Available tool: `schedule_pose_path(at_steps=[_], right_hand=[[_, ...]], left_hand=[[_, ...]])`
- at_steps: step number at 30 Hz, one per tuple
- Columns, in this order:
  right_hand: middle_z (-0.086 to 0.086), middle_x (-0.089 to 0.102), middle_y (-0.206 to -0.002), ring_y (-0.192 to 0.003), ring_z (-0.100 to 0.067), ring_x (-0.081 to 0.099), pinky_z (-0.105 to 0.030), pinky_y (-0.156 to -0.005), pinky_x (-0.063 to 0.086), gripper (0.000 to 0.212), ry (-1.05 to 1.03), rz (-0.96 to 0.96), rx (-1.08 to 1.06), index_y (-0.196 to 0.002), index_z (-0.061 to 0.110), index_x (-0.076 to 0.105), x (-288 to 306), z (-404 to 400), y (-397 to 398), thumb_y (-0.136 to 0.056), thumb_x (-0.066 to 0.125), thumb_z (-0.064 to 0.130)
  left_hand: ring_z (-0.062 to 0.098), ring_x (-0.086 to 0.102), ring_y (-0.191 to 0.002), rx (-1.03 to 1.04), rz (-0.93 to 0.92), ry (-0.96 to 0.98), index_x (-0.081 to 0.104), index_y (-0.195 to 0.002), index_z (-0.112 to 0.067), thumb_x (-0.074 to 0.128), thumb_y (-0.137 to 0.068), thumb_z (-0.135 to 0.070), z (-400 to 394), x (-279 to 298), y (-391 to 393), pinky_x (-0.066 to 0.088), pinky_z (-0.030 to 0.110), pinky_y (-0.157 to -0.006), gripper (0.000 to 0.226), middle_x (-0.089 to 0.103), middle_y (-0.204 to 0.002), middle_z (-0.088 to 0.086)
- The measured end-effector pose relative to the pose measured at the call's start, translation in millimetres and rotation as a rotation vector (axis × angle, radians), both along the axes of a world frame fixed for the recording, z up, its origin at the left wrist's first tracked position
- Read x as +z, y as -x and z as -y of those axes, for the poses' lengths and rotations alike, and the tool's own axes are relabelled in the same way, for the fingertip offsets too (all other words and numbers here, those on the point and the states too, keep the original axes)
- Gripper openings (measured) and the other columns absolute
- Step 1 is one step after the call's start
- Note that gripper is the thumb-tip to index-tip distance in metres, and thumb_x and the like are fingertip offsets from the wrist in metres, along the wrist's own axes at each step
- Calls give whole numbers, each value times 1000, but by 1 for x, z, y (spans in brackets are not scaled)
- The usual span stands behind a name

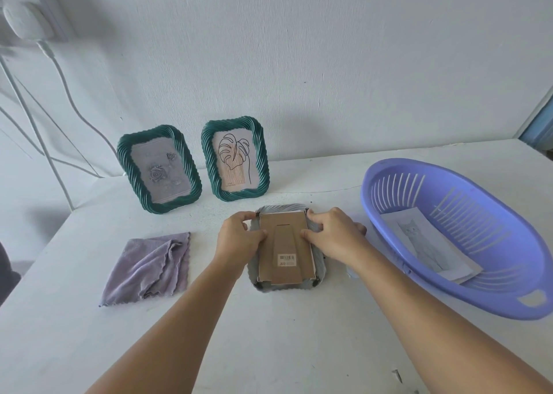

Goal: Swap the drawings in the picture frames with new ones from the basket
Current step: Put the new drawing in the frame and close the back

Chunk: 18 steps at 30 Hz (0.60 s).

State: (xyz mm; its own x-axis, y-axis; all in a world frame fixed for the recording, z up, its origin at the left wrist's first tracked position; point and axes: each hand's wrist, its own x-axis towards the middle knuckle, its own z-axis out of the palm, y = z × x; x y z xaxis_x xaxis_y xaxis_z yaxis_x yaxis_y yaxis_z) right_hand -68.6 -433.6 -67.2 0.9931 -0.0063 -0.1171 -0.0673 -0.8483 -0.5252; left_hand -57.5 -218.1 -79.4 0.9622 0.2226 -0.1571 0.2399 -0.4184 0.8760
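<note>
A third picture frame [320, 269] lies face down on the white table, its brown cardboard back [285, 245] facing up. My left hand [239, 233] holds its upper left edge, fingers curled over the rim. My right hand [329, 232] grips the upper right edge, thumb on the cardboard. Two green frames stand against the wall: the left frame [158, 169] shows a grey rose drawing, the right frame [235, 160] a leaf drawing. The purple basket [449, 292] on the right holds several sheets, the top drawing [428, 244] showing a cat.
A folded lilac cloth [149, 268] lies left of the face-down frame. White cables [62, 73] hang down the wall at the far left. The table edge [36, 262] runs diagonally at the left.
</note>
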Motion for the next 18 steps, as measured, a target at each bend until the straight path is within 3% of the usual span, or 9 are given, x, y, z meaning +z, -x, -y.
schedule_pose_path(at_steps=[6, 9, 14, 16, 18], right_hand=[[-3, 60, -118, -119, -22, 57, -40, -96, 35, 54, -12, 5, 2, -144, 46, 51, 0, 1, 0, -92, 59, 57], [-1, 60, -118, -120, -21, 57, -38, -91, 33, 53, -24, 17, -5, -143, 48, 52, -1, 2, 0, -91, 60, 58], [-1, 59, -127, -125, -21, 56, -37, -90, 28, 56, -28, 12, -12, -144, 47, 50, -1, 2, 1, -91, 60, 59], [-1, 56, -131, -127, -21, 55, -37, -90, 28, 55, -25, 11, -15, -145, 46, 50, -1, 2, 1, -92, 60, 59], [-1, 57, -129, -126, -21, 55, -37, -92, 29, 55, -26, 5, -12, -145, 46, 50, 0, 2, 1, -92, 59, 59]], left_hand=[[4, 52, -83, -10, -8, -29, 64, -119, -25, 76, -87, -16, 4, 1, 2, 43, 25, -61, 35, 54, -98, -6], [13, 54, -79, -2, -11, -2, 54, -125, -26, 76, -88, -21, 3, 0, 4, 44, 29, -61, 44, 53, -92, -1], [13, 54, -77, -55, 11, -31, 56, -141, -29, 73, -91, -19, 1, 0, 3, 42, 28, -61, 54, 54, -89, 0], [15, 58, -81, -83, 15, -19, 58, -143, -28, 71, -92, -17, 1, 0, 4, 48, 29, -67, 53, 64, -96, 2], [20, 64, -101, -106, 3, -12, 56, -145, -25, 68, -94, -16, 2, -1, 5, 55, 35, -89, 53, 69, -120, 5]])
